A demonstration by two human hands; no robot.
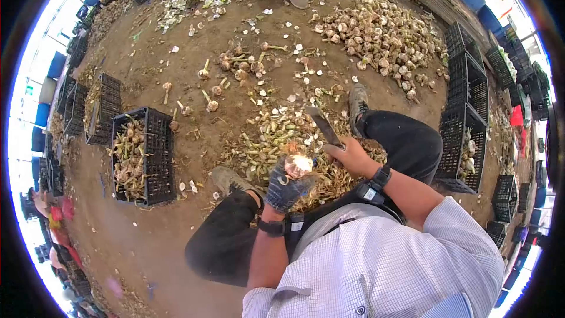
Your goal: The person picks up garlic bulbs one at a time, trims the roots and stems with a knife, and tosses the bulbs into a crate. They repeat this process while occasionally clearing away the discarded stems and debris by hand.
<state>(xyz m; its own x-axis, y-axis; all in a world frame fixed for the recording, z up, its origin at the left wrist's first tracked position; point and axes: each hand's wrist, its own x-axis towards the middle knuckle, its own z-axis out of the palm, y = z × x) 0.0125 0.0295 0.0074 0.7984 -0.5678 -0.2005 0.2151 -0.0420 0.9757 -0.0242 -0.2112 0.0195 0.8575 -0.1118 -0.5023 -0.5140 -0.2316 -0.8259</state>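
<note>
A garlic bulb (298,166) with a pale, bare face turned up sits in my left hand (285,188), whose gloved fingers are wrapped around it. My right hand (355,158), without a glove, grips a knife (323,125) by its handle; the broad blade points up and away, apart from the bulb. Below and in front of both hands lies a heap of cut garlic stalks and roots (268,144), spread between my feet. Farther out on the dirt lie several loose garlic bulbs (241,66) with stems still on them.
To the left stands a black crate (158,162) filled with garlic. A large garlic pile (385,38) covers the ground at the upper right, beside stacked black crates (465,159). Another person's foot (298,0) is at the top. Other people are along the left edge.
</note>
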